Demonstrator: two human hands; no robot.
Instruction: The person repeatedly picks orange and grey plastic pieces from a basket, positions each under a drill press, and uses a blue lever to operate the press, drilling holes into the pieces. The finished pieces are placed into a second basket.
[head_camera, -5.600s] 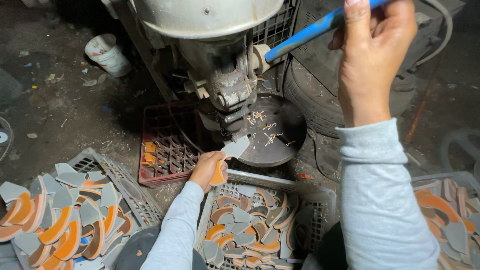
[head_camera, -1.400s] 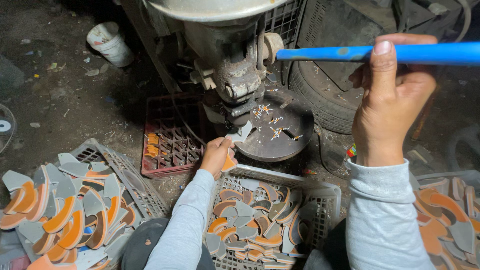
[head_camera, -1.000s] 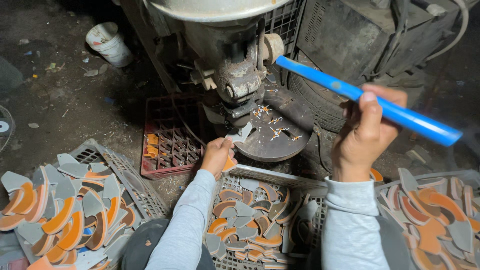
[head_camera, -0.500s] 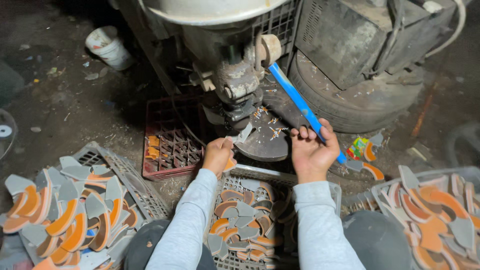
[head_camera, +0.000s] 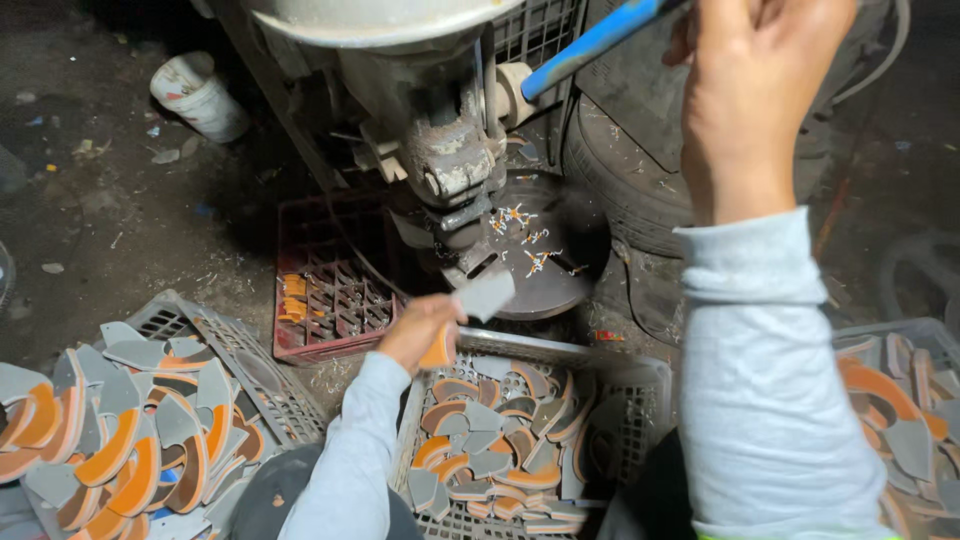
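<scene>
Head view, single frame.

- Left hand: closed on a grey-and-orange curved piece, thumb and fingers pinching its orange end; the grey end points up toward the press head and sits just short of the round dark platen.
- Right hand: raised high, fingers wrapped shut round the blue lever handle, which runs down-left to the machine's side hub.
- Platen: littered with small pale and orange trimmings.
- Middle grey crate: just below the left hand, holding many similar grey-and-orange pieces, loosely heaped.
- Left grey crate: a larger heap of the same pieces, spilling over its edge.
- Right crate: more pieces, partly cut off by the frame.
- Red crate: on the floor beside the machine, a few small orange bits stacked in its left cells.
- White bucket: on the dirt floor, well apart, upper left.
- Black tyre: behind the platen.

Step in hand, as judged: lever up, piece being presented to the press. The next move would call for seating the piece squarely under the head, fingers kept clear, before the lever is pulled.
</scene>
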